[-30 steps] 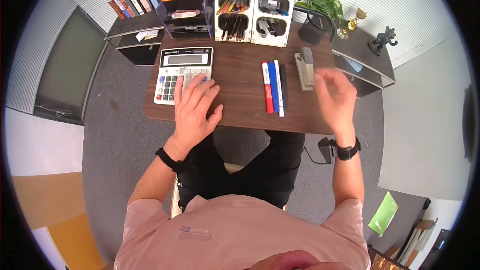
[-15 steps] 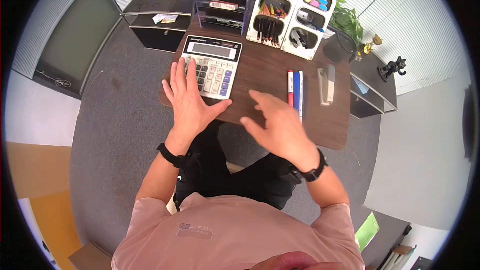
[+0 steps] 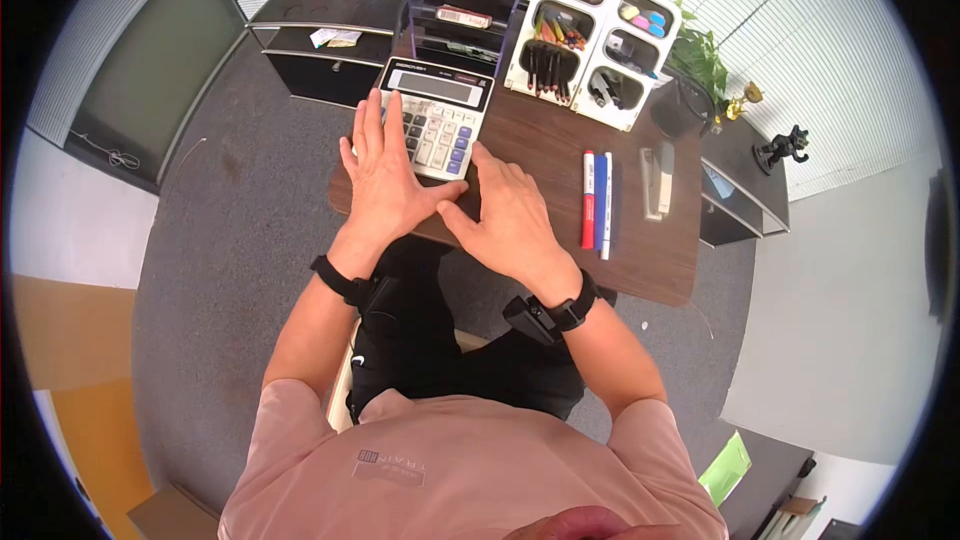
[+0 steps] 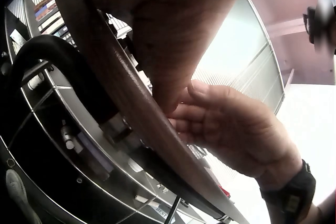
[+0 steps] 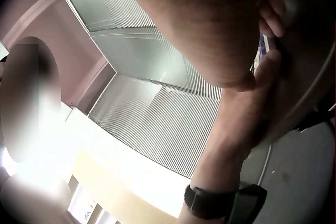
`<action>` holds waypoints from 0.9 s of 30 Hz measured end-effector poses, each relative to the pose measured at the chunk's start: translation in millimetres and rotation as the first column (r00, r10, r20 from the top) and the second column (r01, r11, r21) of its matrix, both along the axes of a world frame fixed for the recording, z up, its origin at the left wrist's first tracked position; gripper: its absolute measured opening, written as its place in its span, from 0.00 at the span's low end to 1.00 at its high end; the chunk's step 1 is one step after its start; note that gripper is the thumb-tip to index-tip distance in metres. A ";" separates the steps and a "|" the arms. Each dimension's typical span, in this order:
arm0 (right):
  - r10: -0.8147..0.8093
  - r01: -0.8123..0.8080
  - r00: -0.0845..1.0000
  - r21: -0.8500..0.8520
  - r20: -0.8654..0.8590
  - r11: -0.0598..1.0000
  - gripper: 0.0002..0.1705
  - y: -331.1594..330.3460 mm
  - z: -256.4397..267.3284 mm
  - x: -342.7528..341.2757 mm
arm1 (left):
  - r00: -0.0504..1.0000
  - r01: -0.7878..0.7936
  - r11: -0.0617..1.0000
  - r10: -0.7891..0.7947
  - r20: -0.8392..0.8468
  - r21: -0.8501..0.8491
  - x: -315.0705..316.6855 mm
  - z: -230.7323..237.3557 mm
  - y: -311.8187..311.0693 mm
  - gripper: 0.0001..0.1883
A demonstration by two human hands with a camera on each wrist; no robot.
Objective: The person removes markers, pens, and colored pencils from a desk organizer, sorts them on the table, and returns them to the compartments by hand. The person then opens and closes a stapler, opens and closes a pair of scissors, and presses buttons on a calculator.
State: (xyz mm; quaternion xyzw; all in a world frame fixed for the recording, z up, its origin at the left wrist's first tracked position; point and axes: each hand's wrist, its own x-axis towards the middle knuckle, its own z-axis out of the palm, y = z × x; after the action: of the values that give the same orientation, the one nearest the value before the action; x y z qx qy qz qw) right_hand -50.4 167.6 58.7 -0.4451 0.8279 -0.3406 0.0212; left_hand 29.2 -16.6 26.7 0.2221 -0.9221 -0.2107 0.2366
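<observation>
A white desk calculator (image 3: 436, 88) with a black-framed display lies at the left of the brown desk. My left hand (image 3: 382, 185) is at its left side, long fingers stretched over the left keys and thumb pointing right along the front edge. At the calculator's front right corner is my right hand (image 3: 512, 225), index fingertip right at the edge and thumb extended toward the left thumb. In the left wrist view, the right hand (image 4: 236, 129) shows palm-side beyond the desk edge. The right wrist view mostly shows the heel of a hand, with the calculator largely hidden.
Red (image 3: 588, 200), blue and white markers lie side by side right of the hands, with a stapler (image 3: 657, 182) beyond. Behind stand a clear drawer tray (image 3: 455, 38), a white pen organizer (image 3: 600, 120) and a black mesh cup (image 3: 682, 105). The desk (image 3: 640, 275) has a rounded front corner.
My right hand has come from beside the stapler leftward to the calculator. The left hand has shifted to the calculator's left side. The calculator has slid slightly back toward the tray.
</observation>
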 end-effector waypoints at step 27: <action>-0.068 0.105 0.803 0.029 -0.592 0.994 0.22 97.4 40.1 -185.5 | 0.787 0.514 0.853 -0.428 -0.445 0.087 0.4 -5.4 38.5 0.02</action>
State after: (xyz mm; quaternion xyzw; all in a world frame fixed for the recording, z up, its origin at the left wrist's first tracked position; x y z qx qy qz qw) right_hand -235.9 264.9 98.9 -0.4898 0.8228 -0.1611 -0.2389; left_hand 29.6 21.9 21.3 -0.0424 -0.8511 -0.3980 0.3398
